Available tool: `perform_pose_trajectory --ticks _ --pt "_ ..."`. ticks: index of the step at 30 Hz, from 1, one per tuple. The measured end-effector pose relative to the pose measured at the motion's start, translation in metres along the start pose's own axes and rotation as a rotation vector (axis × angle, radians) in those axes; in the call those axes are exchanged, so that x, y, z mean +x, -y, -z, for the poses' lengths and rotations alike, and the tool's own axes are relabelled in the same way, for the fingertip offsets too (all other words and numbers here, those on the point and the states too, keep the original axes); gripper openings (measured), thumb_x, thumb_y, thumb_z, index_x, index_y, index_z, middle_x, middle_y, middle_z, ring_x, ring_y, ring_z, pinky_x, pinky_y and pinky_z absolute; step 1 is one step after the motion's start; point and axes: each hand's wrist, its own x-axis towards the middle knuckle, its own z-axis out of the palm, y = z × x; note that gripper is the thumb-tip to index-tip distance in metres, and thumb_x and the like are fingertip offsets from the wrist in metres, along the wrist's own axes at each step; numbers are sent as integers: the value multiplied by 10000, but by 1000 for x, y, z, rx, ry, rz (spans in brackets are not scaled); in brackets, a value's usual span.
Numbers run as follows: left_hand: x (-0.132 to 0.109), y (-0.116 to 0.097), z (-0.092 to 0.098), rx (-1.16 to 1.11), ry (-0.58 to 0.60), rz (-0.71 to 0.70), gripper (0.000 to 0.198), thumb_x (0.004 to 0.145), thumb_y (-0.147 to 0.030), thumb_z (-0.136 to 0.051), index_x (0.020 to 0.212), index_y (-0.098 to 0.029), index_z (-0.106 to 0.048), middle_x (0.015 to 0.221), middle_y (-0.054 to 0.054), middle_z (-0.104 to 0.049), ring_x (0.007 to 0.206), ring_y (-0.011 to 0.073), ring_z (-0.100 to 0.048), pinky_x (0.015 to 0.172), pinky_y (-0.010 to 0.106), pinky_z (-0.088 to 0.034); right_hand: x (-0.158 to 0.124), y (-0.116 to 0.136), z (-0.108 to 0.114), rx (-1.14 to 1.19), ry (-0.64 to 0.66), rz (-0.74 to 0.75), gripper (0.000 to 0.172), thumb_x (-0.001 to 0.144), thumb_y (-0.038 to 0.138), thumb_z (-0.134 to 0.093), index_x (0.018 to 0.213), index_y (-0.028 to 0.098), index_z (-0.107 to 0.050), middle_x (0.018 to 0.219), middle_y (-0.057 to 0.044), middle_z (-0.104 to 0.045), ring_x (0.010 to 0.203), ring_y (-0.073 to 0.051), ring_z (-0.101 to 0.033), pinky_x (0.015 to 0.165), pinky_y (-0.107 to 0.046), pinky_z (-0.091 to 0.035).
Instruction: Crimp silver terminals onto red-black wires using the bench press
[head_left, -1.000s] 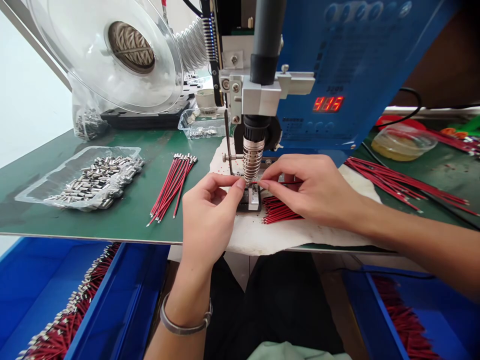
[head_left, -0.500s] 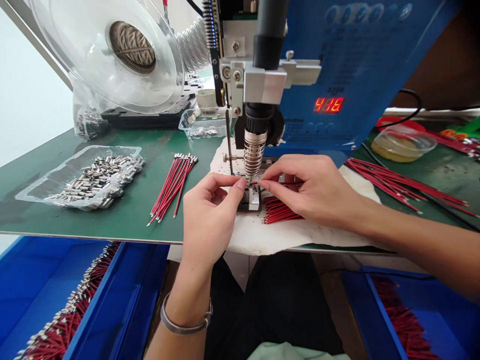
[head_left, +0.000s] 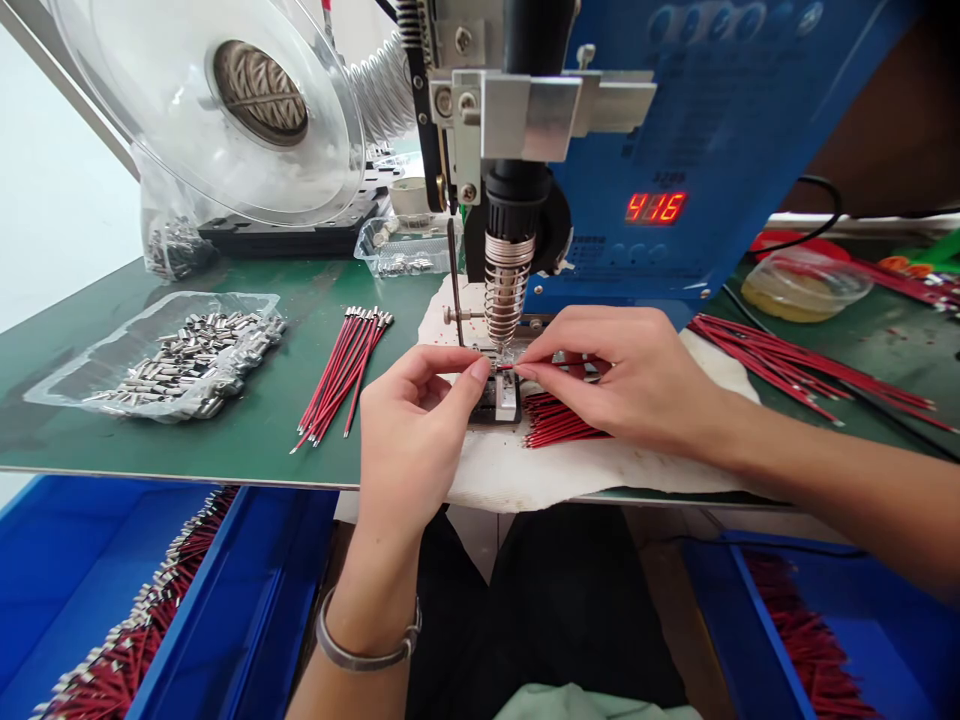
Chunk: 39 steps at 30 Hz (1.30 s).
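My right hand (head_left: 626, 375) pinches a red wire (head_left: 505, 367) between thumb and fingertips, its end lying over a small metal fixture (head_left: 507, 398). From the other side my left hand (head_left: 424, 415) is closed in a pinch at the fixture's left edge; whatever sits between those fingertips is too small and hidden to name. Directly above the fixture stands the soldering head (head_left: 508, 285) with its coil spring. Under my right hand, a bundle of red wires (head_left: 559, 420) lies on a white cloth (head_left: 517, 485).
Left on the green table (head_left: 187, 450) are a clear tray of metal connectors (head_left: 187, 360) and red wires with metal ends (head_left: 343, 370). The blue machine (head_left: 660, 120) reads 416. More red wires (head_left: 795, 365) lie right. Blue bins (head_left: 277, 590) stand below the table edge.
The soldering head has risen away from the fixture, and its spring is stretched longer. Both hands keep their pinches at nearly the same place.
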Motion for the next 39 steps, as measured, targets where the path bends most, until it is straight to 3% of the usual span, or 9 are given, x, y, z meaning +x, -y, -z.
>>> perform_pose_trajectory --ticks 12,19,25,33,39 --pt "-1 -1 -1 -12 26 11 244 837 -421 -750 817 -179 -729 758 22 -689 649 118 -554 584 235 -416 0 -3 2 -15 -29 83 109 914 189 -648 849 169 -733 795 -14 -728 704 -128 -643 618 -253 -444" --pt "-1 1 0 -14 28 4 176 822 -354 -764 835 -181 -736 811 32 -709 694 137 -589 623 246 -447 0 -4 2 -15 -1 32 84 901 195 -661 885 175 -741 789 -3 -733 664 -116 -634 621 -249 -443" --pt "0 2 0 14 33 0 161 833 -347 -755 823 -187 -732 830 28 -720 711 134 -598 649 245 -457 0 -6 3 41 38 107 119 905 137 -621 908 162 -737 877 -41 -743 774 -142 -667 652 -250 -477" --pt "-1 2 0 23 34 -12 168 850 -347 -734 837 -180 -729 854 41 -725 729 147 -614 665 256 -470 1 -5 2 20 40 101 130 913 136 -615 925 167 -741 887 -43 -742 781 -146 -674 672 -257 -489" --pt "0 -2 -2 21 14 -32 164 867 -344 -722 855 -181 -699 761 13 -686 666 121 -589 615 230 -447 1 -5 2 18 45 100 128 916 137 -620 941 159 -744 906 -41 -742 796 -141 -671 678 -252 -489"
